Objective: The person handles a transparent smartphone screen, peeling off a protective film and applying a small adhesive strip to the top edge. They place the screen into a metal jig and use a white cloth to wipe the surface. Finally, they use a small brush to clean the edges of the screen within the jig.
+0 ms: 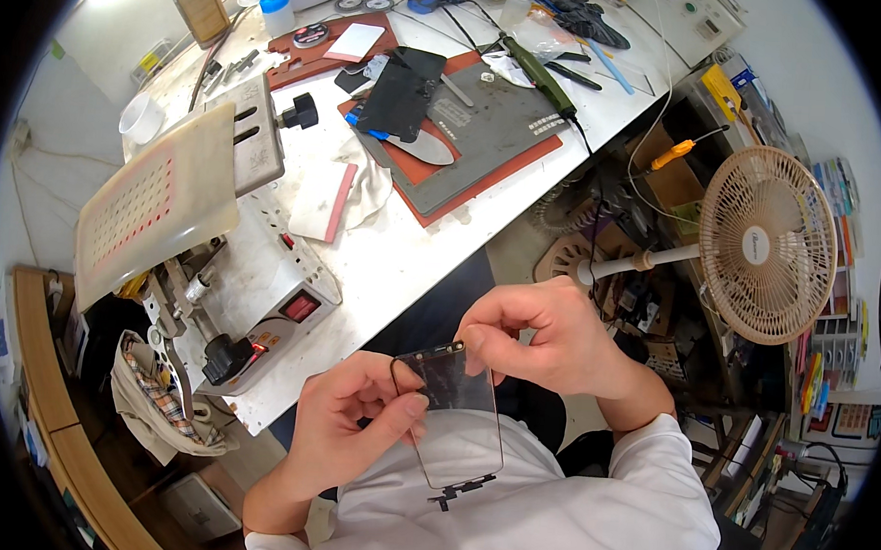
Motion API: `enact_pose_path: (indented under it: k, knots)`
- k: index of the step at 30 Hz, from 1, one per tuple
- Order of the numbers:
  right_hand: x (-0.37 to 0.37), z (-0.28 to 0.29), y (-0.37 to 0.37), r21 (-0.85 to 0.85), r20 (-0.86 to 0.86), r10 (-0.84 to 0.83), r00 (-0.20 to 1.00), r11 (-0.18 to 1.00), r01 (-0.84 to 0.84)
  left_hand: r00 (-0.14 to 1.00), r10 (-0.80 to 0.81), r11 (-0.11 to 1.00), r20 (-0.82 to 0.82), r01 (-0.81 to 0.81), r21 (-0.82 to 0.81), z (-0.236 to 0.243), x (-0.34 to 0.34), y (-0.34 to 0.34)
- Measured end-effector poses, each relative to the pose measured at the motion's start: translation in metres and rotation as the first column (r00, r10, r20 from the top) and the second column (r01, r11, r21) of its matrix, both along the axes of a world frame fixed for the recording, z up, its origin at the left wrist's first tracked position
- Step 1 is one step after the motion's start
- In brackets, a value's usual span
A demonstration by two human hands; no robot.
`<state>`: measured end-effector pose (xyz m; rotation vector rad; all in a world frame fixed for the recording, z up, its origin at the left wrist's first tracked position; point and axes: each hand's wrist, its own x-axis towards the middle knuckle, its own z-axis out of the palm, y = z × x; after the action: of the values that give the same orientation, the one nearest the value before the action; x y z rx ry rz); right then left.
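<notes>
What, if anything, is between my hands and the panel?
Nothing visible: your left hand pinches the panel by its left edge, and your right hand is at its upper right corner.

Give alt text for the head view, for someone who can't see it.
A thin panel is held before a white shirt, left hand at its left side, right hand at its upper right corner. Beyond, a white bench carries a machine, grey mat and green tool; a fan stands to the right.
</notes>
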<state>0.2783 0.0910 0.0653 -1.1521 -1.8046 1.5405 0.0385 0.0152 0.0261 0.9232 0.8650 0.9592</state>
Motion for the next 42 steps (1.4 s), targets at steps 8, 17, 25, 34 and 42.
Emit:
enact_pose_path:
  k: [8,17,25,34,42]
  knots:
    - [0.0,-0.006,-0.006,-0.013,-0.075,0.039,0.996,0.999,-0.04,1.0,0.015,1.0,-0.008,-0.015,-0.014,0.004,0.003,0.0]
    - [0.0,-0.008,-0.009,-0.156,-0.15,0.009,0.989,0.987,-0.032,0.999,0.012,1.0,-0.035,-0.012,0.008,0.001,0.002,-0.002]
    - [0.004,-0.019,-0.013,-0.096,-0.222,0.037,0.974,0.994,-0.059,0.998,0.057,0.998,-0.039,-0.057,-0.001,0.003,0.003,0.0]
    - [-0.001,-0.008,-0.014,-0.12,-0.149,0.0,0.989,0.993,-0.019,0.999,0.029,1.0,-0.025,-0.029,-0.006,0.003,0.001,-0.001]
    - [-0.001,-0.001,-0.013,-0.14,-0.142,0.011,0.99,0.99,-0.031,0.999,0.003,0.998,0.04,-0.001,-0.06,0.005,-0.002,0.0]
